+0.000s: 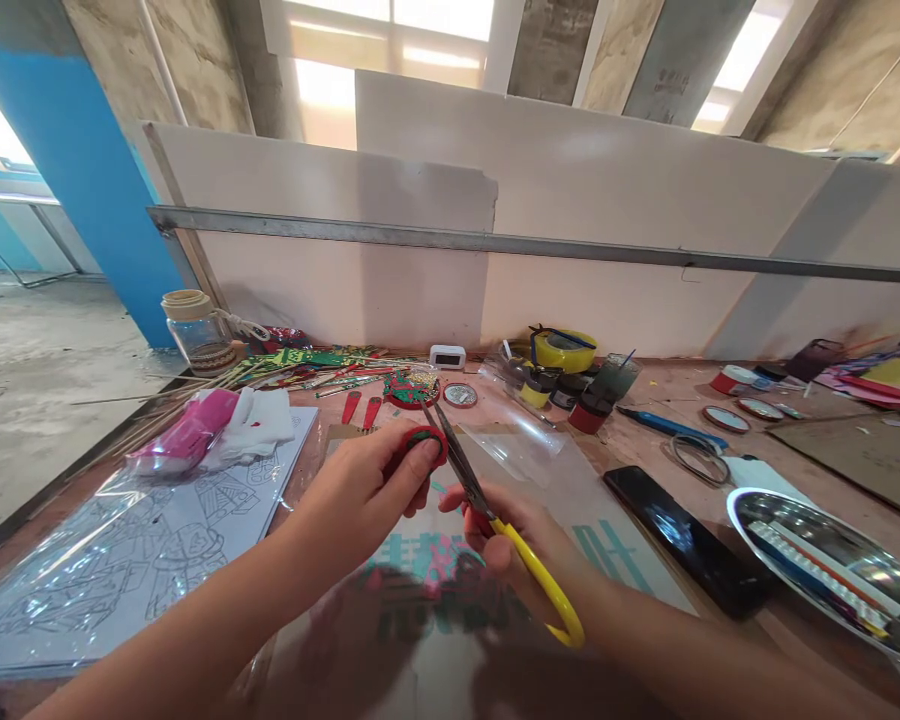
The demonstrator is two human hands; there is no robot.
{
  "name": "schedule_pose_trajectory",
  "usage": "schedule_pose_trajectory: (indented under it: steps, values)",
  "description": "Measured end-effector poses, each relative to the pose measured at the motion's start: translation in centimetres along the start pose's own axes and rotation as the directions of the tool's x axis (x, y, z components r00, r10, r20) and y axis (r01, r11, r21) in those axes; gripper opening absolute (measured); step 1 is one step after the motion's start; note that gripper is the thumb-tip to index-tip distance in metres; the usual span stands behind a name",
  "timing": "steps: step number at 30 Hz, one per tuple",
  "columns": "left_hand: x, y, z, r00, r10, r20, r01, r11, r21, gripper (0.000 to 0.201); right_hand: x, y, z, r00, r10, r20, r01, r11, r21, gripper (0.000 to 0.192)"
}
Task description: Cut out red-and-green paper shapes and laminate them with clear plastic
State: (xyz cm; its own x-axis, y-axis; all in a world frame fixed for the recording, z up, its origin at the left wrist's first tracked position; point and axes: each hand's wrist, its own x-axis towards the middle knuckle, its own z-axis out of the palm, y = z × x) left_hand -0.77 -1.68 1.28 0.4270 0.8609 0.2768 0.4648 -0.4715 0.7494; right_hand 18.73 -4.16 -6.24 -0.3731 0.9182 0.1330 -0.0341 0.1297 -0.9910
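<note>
Pinched between the thumb and fingers of my left hand [390, 475] is a small round red piece [439, 447] with a dark centre; my fingers cover part of it. My right hand [514, 530] is closed on a pair of scissors [461, 455] with yellow handles. The blades point up and away, spread slightly at the tips, close to the right side of the red piece. Beneath both hands lies a translucent sheet [555, 500] with teal and pink lettering. Beyond the hands, a shallow red dish [412, 388] holds green, red and gold bits, with two red strips [361, 410] to its left.
At left, line drawings [195, 560] lie under plastic beside a pink tissue pack [187, 430]. A black phone [686, 535] and a steel tray [817, 590] are at right. Paint jars [589, 408], a yellow tape roll [562, 350] and a glass jar [195, 330] stand along the back.
</note>
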Motion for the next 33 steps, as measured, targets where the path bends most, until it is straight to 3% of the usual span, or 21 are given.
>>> schedule_pose_trajectory:
  steps: [3, 7, 12, 22, 33]
  values:
    - [-0.1, 0.2, 0.3, 0.999, -0.028, -0.023, 0.028, 0.999, -0.021, 0.032, 0.0, -0.2, 0.2, 1.0, -0.015, -0.009, 0.015, 1.0, -0.014, 0.077]
    - [0.1, 0.1, 0.3, 0.996, -0.075, -0.048, 0.073, 0.997, -0.036, 0.034, -0.2, -1.1, 0.5, 0.998, 0.055, -0.01, -0.055, 0.998, -0.007, 0.07]
    - [0.3, -0.4, 0.3, 0.996, -0.066, -0.056, 0.065, 0.998, -0.026, 0.03, -0.1, -1.4, 0.4, 0.997, 0.073, 0.017, -0.071, 0.995, -0.074, 0.067]
    - [0.4, -0.6, -0.8, 0.999, -0.007, 0.037, 0.005, 0.998, 0.063, 0.028, 0.0, 0.3, -0.3, 0.994, 0.099, 0.053, -0.099, 0.995, 0.005, 0.074]
    - [0.4, -0.1, -2.1, 0.992, -0.009, 0.128, -0.01, 0.989, 0.148, 0.029, 0.2, 0.3, -0.6, 0.994, 0.091, 0.057, -0.085, 0.99, -0.111, 0.066]
